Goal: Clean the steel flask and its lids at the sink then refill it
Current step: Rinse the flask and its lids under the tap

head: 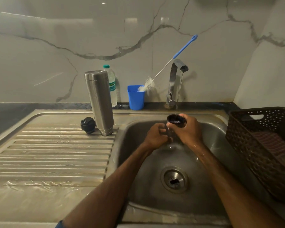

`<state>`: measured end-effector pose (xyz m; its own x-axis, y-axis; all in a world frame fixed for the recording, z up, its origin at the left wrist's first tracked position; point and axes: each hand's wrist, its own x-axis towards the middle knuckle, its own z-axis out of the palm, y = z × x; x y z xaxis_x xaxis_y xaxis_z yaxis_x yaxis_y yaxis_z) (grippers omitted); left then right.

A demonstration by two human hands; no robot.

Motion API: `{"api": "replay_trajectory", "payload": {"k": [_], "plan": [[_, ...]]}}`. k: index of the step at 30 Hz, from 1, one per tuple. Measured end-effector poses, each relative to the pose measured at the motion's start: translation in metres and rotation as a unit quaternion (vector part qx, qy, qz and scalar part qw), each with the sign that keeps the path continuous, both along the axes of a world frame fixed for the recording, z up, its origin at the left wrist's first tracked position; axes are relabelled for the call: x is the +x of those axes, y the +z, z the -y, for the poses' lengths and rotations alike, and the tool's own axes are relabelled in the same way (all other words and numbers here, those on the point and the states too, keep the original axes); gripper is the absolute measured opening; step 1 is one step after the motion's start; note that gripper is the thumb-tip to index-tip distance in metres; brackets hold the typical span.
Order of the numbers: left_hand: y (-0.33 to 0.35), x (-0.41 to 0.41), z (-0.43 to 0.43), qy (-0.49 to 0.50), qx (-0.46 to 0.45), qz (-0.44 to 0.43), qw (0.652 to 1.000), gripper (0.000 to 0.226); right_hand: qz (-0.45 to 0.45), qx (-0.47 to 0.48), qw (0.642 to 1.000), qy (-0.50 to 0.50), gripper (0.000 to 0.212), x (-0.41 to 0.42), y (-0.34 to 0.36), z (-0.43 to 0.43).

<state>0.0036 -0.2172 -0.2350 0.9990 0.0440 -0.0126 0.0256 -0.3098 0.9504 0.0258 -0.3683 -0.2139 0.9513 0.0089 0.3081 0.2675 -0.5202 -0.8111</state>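
One lid [175,119] sits clamped in the right fingers [187,120] under the tap [174,76], left fingers [160,127] curled just beside it, their grip unclear, the flask [99,102] well left.

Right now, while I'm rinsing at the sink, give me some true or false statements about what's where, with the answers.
1. Water runs from the tap into the dark lid held by the right hand. True.
2. The steel flask lies in the sink. False: it stands on the drainboard.
3. The black stopper sits on the drainboard beside the flask. True.
4. The bottle brush lies on the drainboard. False: it leans in the blue cup.
5. The brown basket is left of the sink. False: it is on the right.
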Motion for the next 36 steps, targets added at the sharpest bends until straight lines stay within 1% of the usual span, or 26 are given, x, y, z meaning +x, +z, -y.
{"api": "replay_trajectory", "payload": {"k": [2, 3, 5, 8, 10, 12, 13, 16, 17, 19, 21, 24, 26, 28, 30, 33, 34, 35, 36], "plan": [[-0.001, 0.0, 0.002, -0.003, -0.007, 0.002, 1.0, 0.061, -0.019, -0.007, 1.0, 0.018, 0.039, -0.001, 0.0, 0.001], [0.0, -0.001, 0.003, -0.012, -0.004, 0.004, 1.0, 0.06, -0.015, -0.007, 1.0, 0.013, 0.041, -0.001, -0.001, 0.001], [0.001, -0.002, 0.002, -0.019, 0.0, 0.003, 1.0, 0.063, 0.012, 0.0, 1.0, -0.01, 0.047, 0.001, -0.001, 0.002], [0.002, -0.002, 0.003, -0.028, -0.011, 0.003, 1.0, 0.061, 0.01, -0.009, 1.0, -0.009, 0.048, 0.001, 0.001, 0.003], [0.005, -0.002, 0.004, -0.027, -0.011, -0.001, 1.0, 0.066, 0.035, 0.001, 0.999, -0.03, 0.053, 0.003, 0.001, 0.004], [0.004, -0.003, 0.004, -0.023, -0.018, -0.001, 1.0, 0.066, 0.019, 0.001, 1.0, -0.017, 0.051, 0.003, 0.001, 0.004], [0.004, -0.004, 0.004, -0.024, -0.017, 0.002, 1.0, 0.064, 0.01, 0.0, 1.0, -0.01, 0.05, 0.002, 0.0, 0.004], [0.005, -0.004, 0.004, -0.025, -0.013, 0.0, 1.0, 0.056, 0.024, 0.001, 0.999, -0.022, 0.051, 0.001, 0.002, 0.002], [0.005, -0.005, 0.004, -0.023, -0.018, -0.003, 1.0, 0.055, 0.007, -0.002, 1.0, -0.011, 0.049, 0.0, 0.002, 0.002], [0.006, -0.006, 0.005, -0.028, -0.015, -0.01, 0.999, 0.055, -0.012, -0.01, 1.0, 0.003, 0.043, -0.002, 0.003, 0.002], [0.006, -0.006, 0.006, -0.032, -0.004, -0.018, 0.999, 0.058, 0.011, -0.003, 1.0, -0.015, 0.046, -0.002, 0.003, 0.002], [0.004, -0.005, 0.006, -0.026, 0.001, -0.01, 1.0, 0.057, -0.016, -0.011, 1.0, 0.001, 0.047, -0.006, 0.006, 0.001], [0.005, -0.006, 0.008, -0.028, 0.012, -0.012, 0.999, 0.057, -0.001, -0.009, 1.0, -0.008, 0.047, -0.008, 0.008, 0.0], [0.005, -0.006, 0.007, -0.028, 0.005, -0.022, 0.999, 0.058, -0.009, -0.023, 1.0, -0.008, 0.041, -0.006, 0.008, -0.001], [0.005, -0.006, 0.007, -0.029, 0.009, -0.017, 0.999, 0.057, -0.052, -0.038, 0.998, 0.006, 0.031, -0.006, 0.007, 0.001], [0.007, -0.007, 0.007, -0.029, 0.002, -0.022, 0.999, 0.057, -0.018, 0.006, 1.0, -0.025, 0.035, -0.006, 0.013, 0.002], [0.006, -0.007, 0.007, -0.024, 0.001, -0.016, 1.0, 0.057, -0.037, 0.027, 0.999, -0.02, 0.032, -0.006, 0.014, 0.003], [0.005, -0.007, 0.008, -0.015, 0.009, -0.005, 1.0, 0.057, -0.091, 0.061, 0.994, -0.003, 0.028, -0.008, 0.013, 0.004], [0.004, -0.005, 0.008, 0.002, 0.013, 0.009, 1.0, 0.056, -0.164, 0.113, 0.98, 0.023, 0.026, -0.008, 0.011, 0.006]]}}
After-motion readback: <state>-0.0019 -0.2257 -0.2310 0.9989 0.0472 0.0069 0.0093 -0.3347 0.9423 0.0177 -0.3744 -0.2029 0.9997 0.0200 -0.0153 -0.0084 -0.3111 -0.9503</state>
